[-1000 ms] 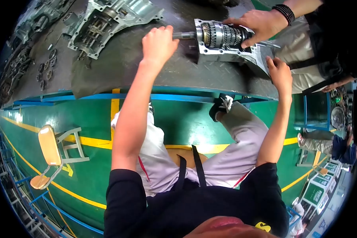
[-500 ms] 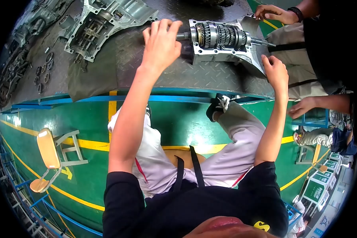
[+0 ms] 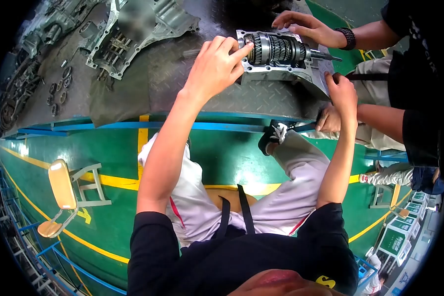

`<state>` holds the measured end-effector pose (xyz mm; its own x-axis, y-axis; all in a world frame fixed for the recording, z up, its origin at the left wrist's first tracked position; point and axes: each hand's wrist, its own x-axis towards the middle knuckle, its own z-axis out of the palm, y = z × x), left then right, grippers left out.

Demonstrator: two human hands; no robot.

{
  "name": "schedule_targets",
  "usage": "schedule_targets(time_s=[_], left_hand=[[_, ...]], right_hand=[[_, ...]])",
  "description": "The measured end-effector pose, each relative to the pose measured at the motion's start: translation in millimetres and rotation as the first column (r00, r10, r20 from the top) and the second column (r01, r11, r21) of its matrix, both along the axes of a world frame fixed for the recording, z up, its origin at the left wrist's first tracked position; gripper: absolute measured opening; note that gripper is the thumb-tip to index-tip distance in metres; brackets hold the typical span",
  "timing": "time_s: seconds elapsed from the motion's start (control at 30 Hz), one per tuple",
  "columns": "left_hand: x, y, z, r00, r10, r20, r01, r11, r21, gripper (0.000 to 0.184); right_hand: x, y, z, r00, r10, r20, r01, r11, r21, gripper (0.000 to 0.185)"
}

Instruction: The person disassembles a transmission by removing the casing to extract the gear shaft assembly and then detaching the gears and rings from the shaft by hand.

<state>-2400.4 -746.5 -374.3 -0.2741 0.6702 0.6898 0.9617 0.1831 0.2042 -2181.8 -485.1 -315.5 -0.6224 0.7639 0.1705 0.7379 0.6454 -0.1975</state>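
Observation:
A metal gearbox housing lies on the bench with a gear shaft assembly in it. My left hand is over the housing's left end, its index fingertip at the leftmost gears and the other fingers bent; it hides part of the shaft. At the housing's right flared end, my right hand has its fingers on the edge, gripping it. A co-worker's hand hovers above the far right side of the gears.
Another open housing lies at the back left, with small rings and more metal parts left of it. The co-worker's other hand is by the bench edge near my right wrist. A chair stands on the floor at left.
My left hand has moved right from the shaft end to the gears. The co-worker's hand left the gears, drew back, then came in again above them; the other one came to the bench edge.

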Motion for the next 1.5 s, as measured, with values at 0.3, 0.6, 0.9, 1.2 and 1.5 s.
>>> schedule_targets(time_s=[0.3,0.6,0.9,1.2,1.5], left_hand=[[4.7,-2.4,3.5,0.986,0.023,-0.162,-0.026,1.0,-0.016,0.043],[4.3,14.3,2.8,1.0,0.001,-0.001,0.0,0.987,0.161,0.02],[6.2,21.0,4.8,0.982,-0.023,0.189,-0.018,0.977,0.215,0.015],[12.7,28.8,5.4,0.947,0.011,0.32,-0.091,0.967,0.236,0.015],[16.7,35.8,8.2,0.942,0.114,0.317,-0.187,0.959,0.211,0.016]], right_hand=[[-0.1,-0.4,-1.2,0.999,0.026,-0.019,-0.026,1.0,0.004,0.051],[1.4,1.9,-3.7,0.999,0.026,-0.024,-0.026,1.0,0.012,0.05],[2.3,-0.4,-2.6,0.999,0.022,-0.031,-0.022,1.0,0.0,0.05],[2.1,0.1,-2.6,1.0,0.016,-0.021,-0.016,1.0,-0.009,0.049],[2.8,3.5,-4.5,1.0,0.008,-0.027,-0.009,1.0,-0.021,0.048]])
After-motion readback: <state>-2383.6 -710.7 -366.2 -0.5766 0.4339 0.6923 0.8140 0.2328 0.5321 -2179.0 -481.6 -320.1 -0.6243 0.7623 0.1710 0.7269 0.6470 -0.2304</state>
